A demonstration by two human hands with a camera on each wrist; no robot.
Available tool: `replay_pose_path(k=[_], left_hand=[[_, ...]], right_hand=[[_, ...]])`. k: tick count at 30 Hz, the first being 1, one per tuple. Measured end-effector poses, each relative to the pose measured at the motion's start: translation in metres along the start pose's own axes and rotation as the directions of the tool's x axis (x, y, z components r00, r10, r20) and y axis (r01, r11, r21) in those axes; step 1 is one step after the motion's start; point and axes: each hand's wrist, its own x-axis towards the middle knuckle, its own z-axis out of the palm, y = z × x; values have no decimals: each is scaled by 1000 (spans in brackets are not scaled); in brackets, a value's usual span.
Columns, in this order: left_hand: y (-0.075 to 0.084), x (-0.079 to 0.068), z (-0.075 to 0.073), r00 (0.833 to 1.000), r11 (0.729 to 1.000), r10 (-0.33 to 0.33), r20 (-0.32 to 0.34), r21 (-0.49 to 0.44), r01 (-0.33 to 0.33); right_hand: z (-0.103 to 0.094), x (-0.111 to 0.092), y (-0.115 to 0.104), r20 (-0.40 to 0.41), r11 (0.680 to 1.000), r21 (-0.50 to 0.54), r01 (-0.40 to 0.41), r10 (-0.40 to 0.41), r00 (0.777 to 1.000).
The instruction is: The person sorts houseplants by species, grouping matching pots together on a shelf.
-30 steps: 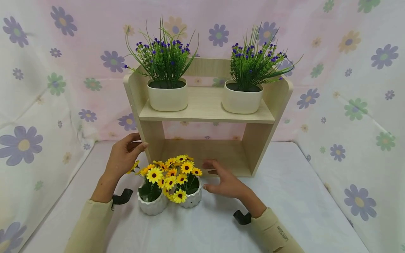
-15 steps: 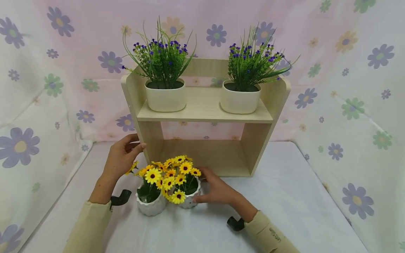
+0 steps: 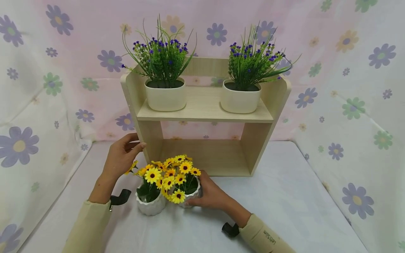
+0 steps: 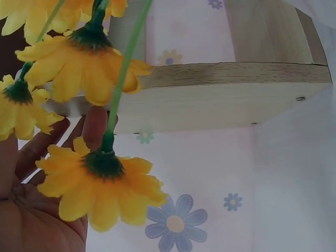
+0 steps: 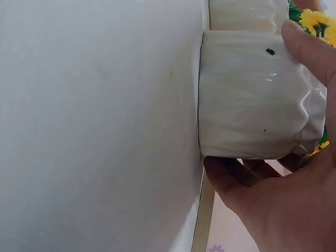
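Note:
In the head view my right hand [image 3: 213, 191] holds the right-hand white flowerpot [image 3: 192, 196], which bears yellow artificial flowers [image 3: 180, 179]. The right wrist view has the thumb on one side of this scalloped, glossy pot [image 5: 252, 100] and the fingers against the other; it stands on the white cloth. A like flowerpot [image 3: 151, 208] stands close on its left, also with yellow flowers [image 3: 152, 175]. My left hand [image 3: 119, 156] touches the left side panel [image 3: 150, 144] of the wooden shelf, thumb by its front edge. Yellow blooms [image 4: 102, 191] partly cover that hand in the left wrist view.
Behind both pots stands the two-level wooden shelf [image 3: 205, 103]. Two cream oval planters, one left [image 3: 166, 98] and one right [image 3: 241, 101], hold purple-flowered plants on its upper board. Flower-printed cloth [image 3: 354, 105] hangs around the white-covered table [image 3: 300, 196].
My right hand has moved left from beside the right-hand flowerpot and taken hold of it. The left hand stays at the shelf's side. The view has shifted slightly.

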Motion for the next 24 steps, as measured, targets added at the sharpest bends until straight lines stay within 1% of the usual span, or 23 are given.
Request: replay_pose_path(k=[5,9,15,24], left_hand=[[0,0,1,1000,1000,0,-3,0,0],[1,1,1,1000,1000,-1,-5,2,1],[1,0,0,1000,1000,-1,-6,3,1],[2,0,0,1000,1000,3,-2,-6,-3]], right_hand=[[2,1,0,-14,1000,20,17,-16,1000],[3,0,-1,-28,1000,24,9,-9,1000],[4,0,-3,-46,998,58,7,-4,999],[1,-1,-1,-44,996,94,7,-3,999]])
